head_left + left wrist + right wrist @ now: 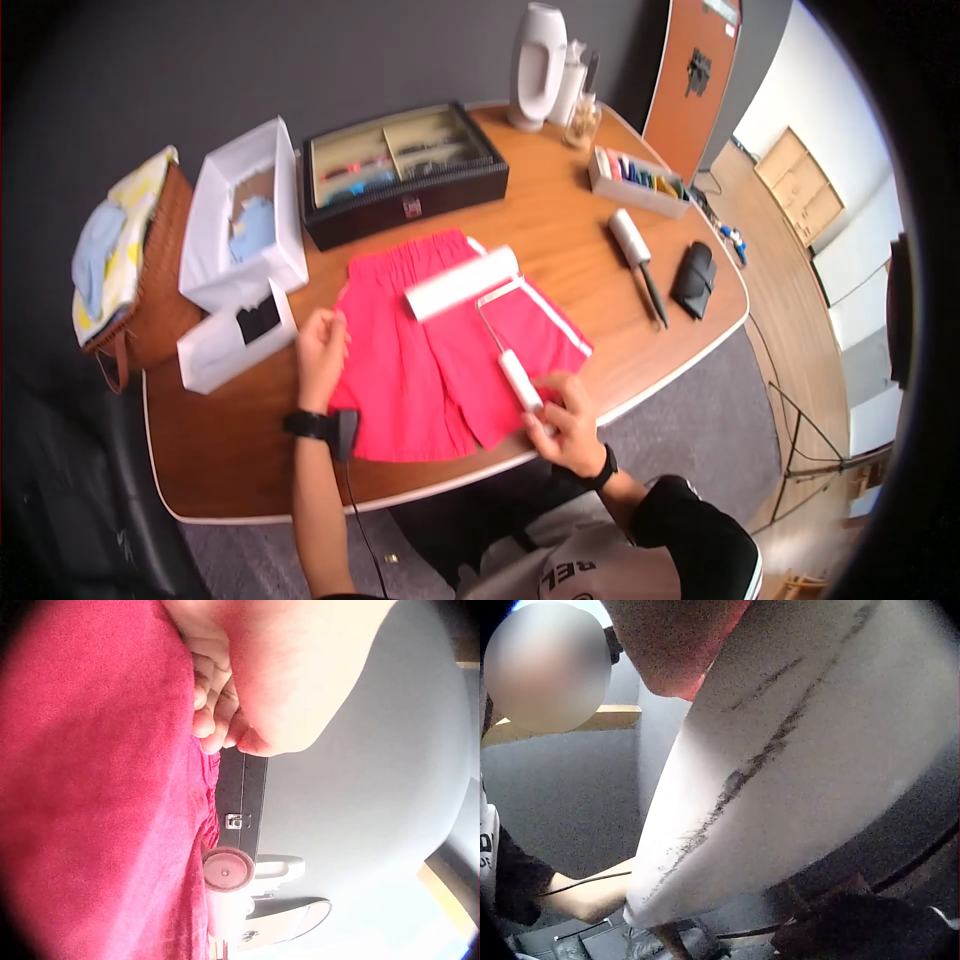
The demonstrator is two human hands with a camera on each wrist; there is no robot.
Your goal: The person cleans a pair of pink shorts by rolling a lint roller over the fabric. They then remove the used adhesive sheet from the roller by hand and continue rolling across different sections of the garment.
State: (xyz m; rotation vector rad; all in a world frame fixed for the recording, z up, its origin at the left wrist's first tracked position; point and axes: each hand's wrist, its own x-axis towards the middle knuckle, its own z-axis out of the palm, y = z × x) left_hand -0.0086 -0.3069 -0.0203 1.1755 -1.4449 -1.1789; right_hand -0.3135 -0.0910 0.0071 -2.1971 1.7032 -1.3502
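Pink-red shorts (410, 370) with white side stripes lie spread on the wooden table. My right hand (570, 425) grips the white handle (518, 378) of a lint roller. Its wide white roller (462, 284) lies across the upper part of the shorts, below the waistband. At the left edge of the shorts rests my left hand (322, 355), its fingers loosely curled. In the left wrist view those fingers (214, 712) touch the edge of the red cloth (97, 780), and no cloth shows pinched between them. The right wrist view mostly takes in the pale table underside (817, 750).
A black glasses case (405, 170) stands behind the shorts. White boxes (245, 225) and a wicker basket (150, 270) are at left. Towards the right lie a smaller lint roller (632, 245), a black pouch (694, 280) and a box of colourful items (640, 183).
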